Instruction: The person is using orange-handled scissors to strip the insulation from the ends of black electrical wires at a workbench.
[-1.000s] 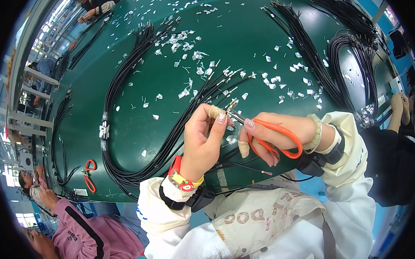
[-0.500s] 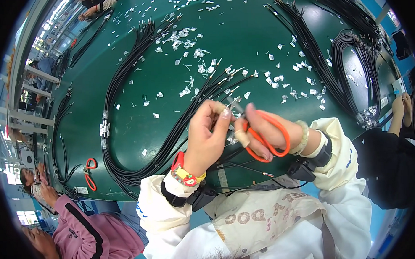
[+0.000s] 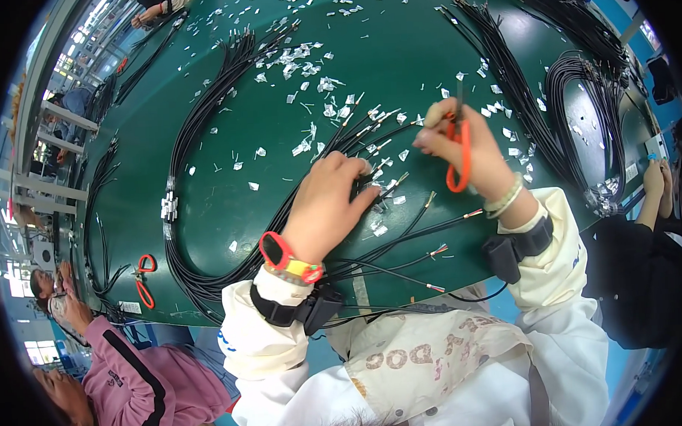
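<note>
Left hand (image 3: 327,206) lies flat, fingers spread, on the black cable bundle (image 3: 203,128) fanning over the green tabletop (image 3: 396,68). Right hand (image 3: 466,152) grips orange-handled scissors (image 3: 457,152), lifted just beside it. White trimmings (image 3: 305,56) beyond both hands suggest many ends cut; wires near the left wrist look untrimmed.

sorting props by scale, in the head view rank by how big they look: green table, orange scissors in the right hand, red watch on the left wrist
1. green table
2. orange scissors
3. red watch; it sits nearer the camera, so the last two are unsure.
</note>
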Action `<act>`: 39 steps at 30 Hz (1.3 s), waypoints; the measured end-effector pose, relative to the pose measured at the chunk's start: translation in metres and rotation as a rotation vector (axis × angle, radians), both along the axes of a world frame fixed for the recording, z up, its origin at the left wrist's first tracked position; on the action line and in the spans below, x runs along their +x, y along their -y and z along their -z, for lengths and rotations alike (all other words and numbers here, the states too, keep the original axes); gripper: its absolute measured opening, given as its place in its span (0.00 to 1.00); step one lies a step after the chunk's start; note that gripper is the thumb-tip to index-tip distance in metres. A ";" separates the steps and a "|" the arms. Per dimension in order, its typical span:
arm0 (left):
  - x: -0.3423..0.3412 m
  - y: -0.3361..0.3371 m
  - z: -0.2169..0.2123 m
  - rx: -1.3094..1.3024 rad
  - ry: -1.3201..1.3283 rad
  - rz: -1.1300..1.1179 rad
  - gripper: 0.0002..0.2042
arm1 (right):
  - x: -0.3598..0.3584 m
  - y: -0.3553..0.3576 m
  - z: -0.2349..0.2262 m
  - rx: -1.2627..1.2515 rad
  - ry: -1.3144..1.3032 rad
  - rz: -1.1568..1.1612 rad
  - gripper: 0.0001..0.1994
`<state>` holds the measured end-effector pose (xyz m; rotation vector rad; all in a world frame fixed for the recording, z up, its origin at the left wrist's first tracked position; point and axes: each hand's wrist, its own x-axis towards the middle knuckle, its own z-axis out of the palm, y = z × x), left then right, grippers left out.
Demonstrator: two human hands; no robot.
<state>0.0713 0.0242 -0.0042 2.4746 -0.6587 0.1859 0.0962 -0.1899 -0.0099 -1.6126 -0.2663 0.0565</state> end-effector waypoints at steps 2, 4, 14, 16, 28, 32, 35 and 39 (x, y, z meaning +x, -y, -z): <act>0.001 0.004 0.006 0.092 0.147 0.026 0.06 | 0.002 -0.008 0.005 -0.082 0.006 -0.004 0.07; 0.004 0.006 0.008 0.085 0.194 0.046 0.05 | 0.006 -0.015 0.006 -0.240 0.019 -0.015 0.11; -0.018 0.011 -0.015 -0.386 -0.137 0.005 0.06 | -0.005 -0.025 -0.017 0.224 0.008 -0.149 0.12; -0.017 0.008 -0.012 -0.430 -0.074 0.015 0.06 | -0.007 -0.024 -0.023 0.301 -0.022 -0.211 0.13; -0.024 0.005 -0.026 -0.953 -0.818 -0.005 0.07 | -0.015 -0.025 -0.021 0.206 0.270 -0.250 0.16; -0.020 -0.007 -0.028 -1.092 -1.087 0.050 0.09 | -0.017 -0.024 -0.021 0.168 0.324 -0.288 0.17; -0.019 -0.005 -0.029 -1.092 -1.102 0.069 0.08 | -0.019 -0.029 -0.025 0.242 0.158 -0.195 0.17; -0.025 0.003 -0.029 -1.017 -0.937 0.014 0.07 | -0.021 -0.028 -0.027 0.157 0.066 -0.192 0.17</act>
